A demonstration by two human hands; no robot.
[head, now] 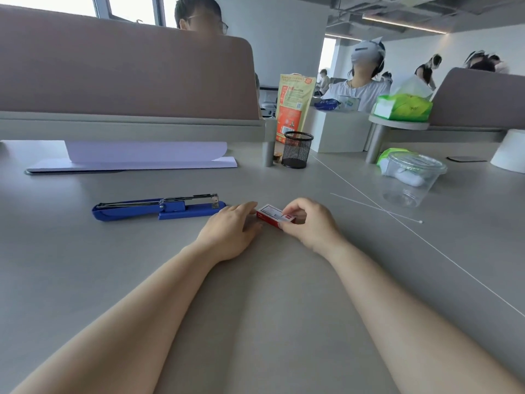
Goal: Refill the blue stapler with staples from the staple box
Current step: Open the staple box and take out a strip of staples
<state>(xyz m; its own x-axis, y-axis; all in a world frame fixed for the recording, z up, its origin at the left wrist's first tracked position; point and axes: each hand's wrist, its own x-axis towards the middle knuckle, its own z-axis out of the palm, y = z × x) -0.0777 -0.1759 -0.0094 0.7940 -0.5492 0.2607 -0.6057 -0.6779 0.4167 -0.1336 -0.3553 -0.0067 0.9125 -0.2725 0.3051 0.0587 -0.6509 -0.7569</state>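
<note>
Matt grey table (270,308), glossy blue plastic stapler (199,209) with shiny metal rail, printed cardboard staple box (274,216)

An open-plan office: a long grey table (270,294) lined with padded divider screens (122,69), other people seated at neighbouring places behind them. A black mesh pen holder (297,149), a stack of white paper (136,157) and a blue stapler (159,208) lie about, under an exposed ceiling with strip lights (403,24).
</note>
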